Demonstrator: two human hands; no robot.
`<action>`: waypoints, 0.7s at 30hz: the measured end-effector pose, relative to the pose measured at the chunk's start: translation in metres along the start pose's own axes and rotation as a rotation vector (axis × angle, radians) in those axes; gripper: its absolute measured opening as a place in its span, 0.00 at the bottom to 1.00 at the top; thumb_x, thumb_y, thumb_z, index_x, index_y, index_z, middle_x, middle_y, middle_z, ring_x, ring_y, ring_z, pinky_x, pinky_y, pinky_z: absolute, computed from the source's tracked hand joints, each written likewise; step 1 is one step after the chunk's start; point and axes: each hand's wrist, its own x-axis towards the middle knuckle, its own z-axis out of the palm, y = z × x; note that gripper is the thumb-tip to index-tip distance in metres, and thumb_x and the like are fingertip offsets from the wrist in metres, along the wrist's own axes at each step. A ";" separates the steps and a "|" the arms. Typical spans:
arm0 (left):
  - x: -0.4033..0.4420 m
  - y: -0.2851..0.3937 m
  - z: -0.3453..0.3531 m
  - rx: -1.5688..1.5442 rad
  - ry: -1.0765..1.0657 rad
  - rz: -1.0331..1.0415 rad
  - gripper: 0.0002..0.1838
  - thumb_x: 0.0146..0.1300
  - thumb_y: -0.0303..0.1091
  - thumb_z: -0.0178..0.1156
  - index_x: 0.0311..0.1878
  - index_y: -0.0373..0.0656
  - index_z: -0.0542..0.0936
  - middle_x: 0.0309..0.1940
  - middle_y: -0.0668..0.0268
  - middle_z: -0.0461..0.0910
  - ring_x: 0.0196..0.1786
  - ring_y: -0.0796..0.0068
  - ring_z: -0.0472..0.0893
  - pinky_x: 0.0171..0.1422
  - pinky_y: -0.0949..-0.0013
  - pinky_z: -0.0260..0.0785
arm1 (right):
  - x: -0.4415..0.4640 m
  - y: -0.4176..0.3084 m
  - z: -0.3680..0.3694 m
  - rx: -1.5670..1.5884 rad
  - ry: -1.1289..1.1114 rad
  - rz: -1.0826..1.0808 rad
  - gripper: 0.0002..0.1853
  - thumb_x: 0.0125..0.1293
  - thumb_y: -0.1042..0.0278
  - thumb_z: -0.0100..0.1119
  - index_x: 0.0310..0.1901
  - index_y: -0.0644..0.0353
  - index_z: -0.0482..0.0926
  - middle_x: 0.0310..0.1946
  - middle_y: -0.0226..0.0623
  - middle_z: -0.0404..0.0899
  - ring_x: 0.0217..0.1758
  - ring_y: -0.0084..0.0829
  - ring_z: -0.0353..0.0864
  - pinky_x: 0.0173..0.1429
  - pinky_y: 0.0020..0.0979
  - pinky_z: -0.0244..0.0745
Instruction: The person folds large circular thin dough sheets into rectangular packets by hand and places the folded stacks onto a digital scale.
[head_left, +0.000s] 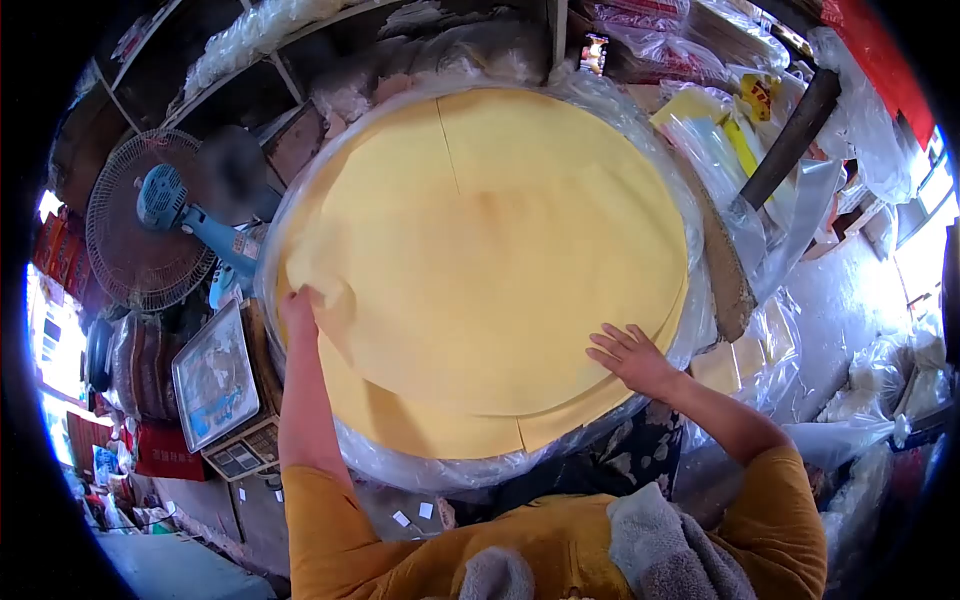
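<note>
A large round yellow sheet (pixel 500 290), paper-like, lies over another yellow sheet (pixel 420 430) whose front rim shows below it. My left hand (pixel 300 308) pinches the top sheet's left edge, which is lifted and curls there. On the right, my right hand (pixel 635 362) rests with fingers spread near the front right edge of the sheet. A thin dark line runs inward from the top sheet's far edge, and a short one crosses the lower sheet's front rim. Clear plastic wrap (pixel 400 468) surrounds the round stack.
A blue fan (pixel 163 198) stands at the left, beside a scale-like box with a metal tray (pixel 215 375). Plastic bags (pixel 690 130) and a dark post (pixel 790 140) are at the right. Small white paper pieces (pixel 401 518) lie on the floor.
</note>
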 end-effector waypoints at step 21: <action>-0.190 0.036 -0.035 0.784 -0.725 0.570 0.13 0.55 0.22 0.55 0.42 0.47 0.81 0.39 0.61 0.82 0.45 0.60 0.81 0.62 0.54 0.65 | 0.005 0.045 -0.012 0.852 0.281 0.329 0.06 0.57 0.71 0.61 0.36 0.60 0.80 0.32 0.37 0.81 0.37 0.32 0.82 0.42 0.31 0.75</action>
